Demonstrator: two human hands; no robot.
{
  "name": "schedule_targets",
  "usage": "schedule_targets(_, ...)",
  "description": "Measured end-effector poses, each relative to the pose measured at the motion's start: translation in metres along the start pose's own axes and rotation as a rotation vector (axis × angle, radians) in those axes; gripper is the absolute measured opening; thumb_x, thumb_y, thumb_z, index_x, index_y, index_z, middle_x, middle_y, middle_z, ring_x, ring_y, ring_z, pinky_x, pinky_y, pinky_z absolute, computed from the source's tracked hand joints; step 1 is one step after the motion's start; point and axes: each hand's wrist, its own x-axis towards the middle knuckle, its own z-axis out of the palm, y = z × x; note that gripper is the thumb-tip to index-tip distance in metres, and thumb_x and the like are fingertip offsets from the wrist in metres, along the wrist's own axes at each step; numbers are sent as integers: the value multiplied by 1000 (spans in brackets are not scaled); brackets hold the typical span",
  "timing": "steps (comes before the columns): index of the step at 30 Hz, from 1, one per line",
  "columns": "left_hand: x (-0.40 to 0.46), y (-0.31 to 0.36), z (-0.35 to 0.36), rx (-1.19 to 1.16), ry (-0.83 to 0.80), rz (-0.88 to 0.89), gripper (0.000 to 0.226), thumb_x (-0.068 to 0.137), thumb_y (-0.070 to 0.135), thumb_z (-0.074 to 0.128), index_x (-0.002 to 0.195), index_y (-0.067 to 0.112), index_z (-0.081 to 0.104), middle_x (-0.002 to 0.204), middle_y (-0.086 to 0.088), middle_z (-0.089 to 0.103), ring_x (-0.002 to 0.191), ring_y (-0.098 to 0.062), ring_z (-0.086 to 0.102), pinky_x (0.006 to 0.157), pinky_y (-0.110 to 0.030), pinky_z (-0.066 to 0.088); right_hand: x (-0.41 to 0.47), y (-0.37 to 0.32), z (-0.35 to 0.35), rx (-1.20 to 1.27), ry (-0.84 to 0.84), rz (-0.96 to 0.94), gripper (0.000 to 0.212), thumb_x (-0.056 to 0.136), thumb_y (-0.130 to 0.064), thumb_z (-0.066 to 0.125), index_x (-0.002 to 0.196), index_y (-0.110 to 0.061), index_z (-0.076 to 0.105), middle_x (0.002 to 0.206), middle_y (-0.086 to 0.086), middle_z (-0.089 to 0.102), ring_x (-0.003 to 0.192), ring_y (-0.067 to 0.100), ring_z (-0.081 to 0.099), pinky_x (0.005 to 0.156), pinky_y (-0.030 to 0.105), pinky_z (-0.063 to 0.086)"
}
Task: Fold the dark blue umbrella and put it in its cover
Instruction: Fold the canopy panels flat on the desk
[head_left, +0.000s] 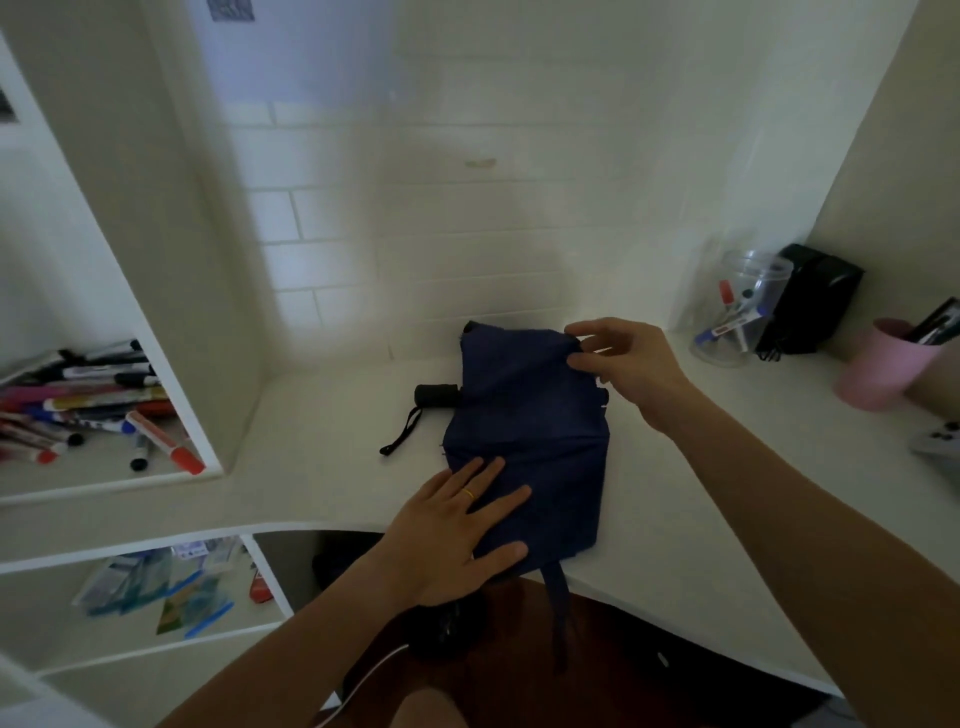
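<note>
The dark blue umbrella (540, 436) lies collapsed on the white desk (332, 447), its canopy fabric spread flat. Its black handle (435, 395) with a black wrist strap (402, 434) sticks out to the left. A blue closing strap (560, 608) hangs over the desk's front edge. My left hand (457, 530) lies flat with straight fingers on the near left part of the fabric. My right hand (623, 364) pinches the far right edge of the fabric between thumb and fingers. No cover can be made out.
A clear jar of markers (737, 317), a black object (815, 306) and a pink cup (883, 369) stand at the right. A shelf at the left holds several markers (88, 405). A lower shelf holds packets (156, 582). A dark round object (447, 629) sits below the desk edge.
</note>
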Motion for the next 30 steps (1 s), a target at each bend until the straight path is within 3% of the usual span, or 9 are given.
schedule_targets(4,0,1,1,-11,40,-4,67,97,74,20,157,49,6,170,3,-1,156,-19,0,126,-39,7,-28,-1,-11,9,-26,-91,48,76,4,79,117,-19,73,85,3,67,80,10,66,75,17,56)
schedule_targets(7,-2,5,-3,-58,104,-15,70,96,73,27,158,43,17,168,-1,17,153,-22,15,124,-35,9,-51,3,-14,-42,-22,-163,47,73,6,81,114,-16,74,80,2,65,75,10,63,77,22,56)
schedule_targets(10,-9,15,-5,-177,344,-65,62,91,67,49,140,29,54,136,-1,58,125,-19,53,111,-35,41,-75,13,-15,-135,-15,-253,34,75,3,81,104,-15,78,78,0,67,72,11,63,72,26,55)
schedule_targets(13,-13,32,-22,-580,594,-353,43,79,61,73,105,30,59,101,10,64,92,-5,61,79,-19,50,-94,26,-12,-212,-22,-302,28,77,-1,82,98,-19,78,78,-4,69,72,12,65,72,31,56)
schedule_targets(15,-7,42,-39,-1054,610,-584,50,73,54,81,106,28,54,97,3,66,88,-12,66,68,-19,51,-103,34,-10,-231,-30,-304,29,77,-3,81,97,-23,77,79,-6,69,74,12,65,73,32,56)
schedule_targets(18,1,45,-56,-1377,618,-691,54,78,43,81,120,21,55,104,-2,66,92,-19,67,64,-18,51,-113,40,-8,-253,-31,-315,32,76,-2,82,96,-24,70,82,-7,69,78,13,65,73,29,54)
schedule_targets(22,1,45,-59,-1319,534,-641,21,87,33,77,100,17,74,97,1,74,76,-8,65,55,-10,46,-124,44,-6,-280,-39,-296,36,74,0,82,94,-22,60,83,-8,68,78,13,65,71,24,53)
schedule_targets(25,-6,39,-58,-1426,493,-644,18,93,26,71,96,8,74,75,-4,68,60,-13,55,55,-20,45,-127,52,-9,-250,-59,-239,36,76,4,79,95,-19,59,85,-6,71,76,13,67,71,25,55)
schedule_targets(30,-11,37,-56,-1488,446,-652,24,98,28,64,100,5,69,77,-10,63,50,-16,45,56,-26,42,-121,48,-11,101,102,134,17,90,-3,68,105,-10,71,92,9,73,74,19,66,64,29,54)
